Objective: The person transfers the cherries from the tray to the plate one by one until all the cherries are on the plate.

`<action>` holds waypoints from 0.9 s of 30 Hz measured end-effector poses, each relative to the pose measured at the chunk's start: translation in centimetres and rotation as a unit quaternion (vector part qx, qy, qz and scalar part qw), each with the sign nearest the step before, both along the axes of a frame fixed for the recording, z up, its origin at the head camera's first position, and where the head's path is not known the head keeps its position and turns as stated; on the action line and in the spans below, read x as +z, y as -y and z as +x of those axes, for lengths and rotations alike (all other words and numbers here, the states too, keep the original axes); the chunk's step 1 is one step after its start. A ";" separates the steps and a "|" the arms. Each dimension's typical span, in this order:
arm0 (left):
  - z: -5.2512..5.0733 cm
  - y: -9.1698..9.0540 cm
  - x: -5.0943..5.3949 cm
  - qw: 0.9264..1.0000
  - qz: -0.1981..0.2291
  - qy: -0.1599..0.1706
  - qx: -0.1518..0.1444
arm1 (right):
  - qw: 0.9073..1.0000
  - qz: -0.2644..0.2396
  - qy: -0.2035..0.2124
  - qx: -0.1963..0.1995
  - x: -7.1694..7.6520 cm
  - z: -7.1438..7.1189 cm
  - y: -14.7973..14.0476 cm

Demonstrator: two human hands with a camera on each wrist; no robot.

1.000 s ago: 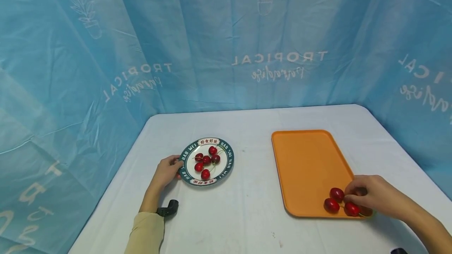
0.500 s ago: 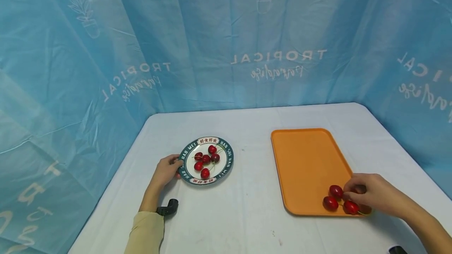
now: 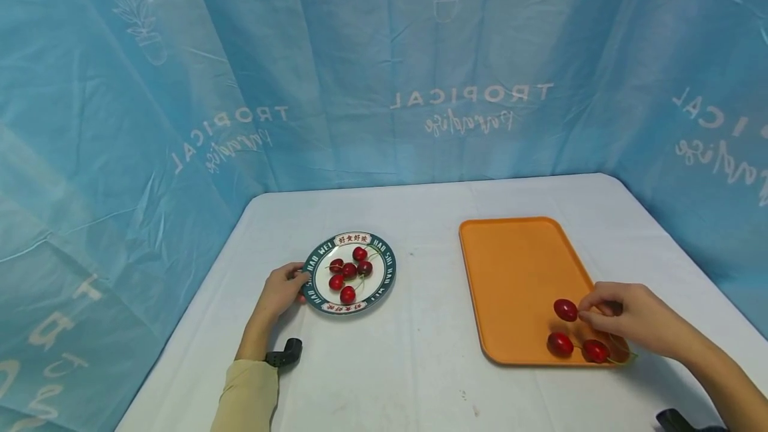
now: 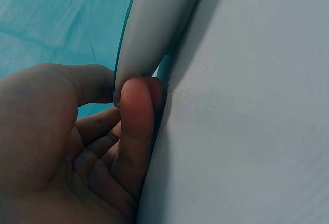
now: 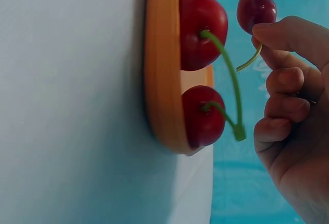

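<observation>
Held item: one dark red cherry, located right of centre in the head view, raised above the lower right of the orange tray. The right hand is closed to a pinch, thumb and fingertip at the stem end, other fingers curled. In the head view the fruit points left, its long axis sloping slightly down to the right; in the right wrist view the stem curves toward the lower left.

Tray: long axis runs from upper left to lower right, steeply. Three cherries lie in its lower right corner, one partly covered by the hand; two have joined stems.

Plate: round, green-rimmed, left of centre, bearing six cherries. The left hand pinches its left edge, thumb above and fingers beneath.

Surface: bench under a white cloth, lightly creased, small marks at lower centre. Room: blue curtain behind and on both sides, with reversed "TROPICAL Paradise" lettering and potted-plant drawings. A beige sleeve shows lower left.
</observation>
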State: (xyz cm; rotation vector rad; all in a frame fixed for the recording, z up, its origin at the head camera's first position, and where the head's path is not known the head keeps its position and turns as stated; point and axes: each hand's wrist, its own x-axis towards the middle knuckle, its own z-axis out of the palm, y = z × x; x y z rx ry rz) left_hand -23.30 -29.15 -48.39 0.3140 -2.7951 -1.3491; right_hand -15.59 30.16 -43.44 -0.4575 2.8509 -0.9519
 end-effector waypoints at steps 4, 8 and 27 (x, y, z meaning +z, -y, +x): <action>0.0 0.0 0.0 1.000 0.000 0.002 0.001 | 1.000 -0.001 -0.008 0.003 0.4 -0.2 0.2; 0.0 0.0 0.0 1.000 0.000 0.001 0.000 | 1.000 -0.001 -0.021 0.006 0.7 -0.5 0.4; 0.0 0.0 0.0 1.000 0.012 0.002 0.000 | 0.996 -0.017 -0.091 0.017 1.4 -1.0 2.0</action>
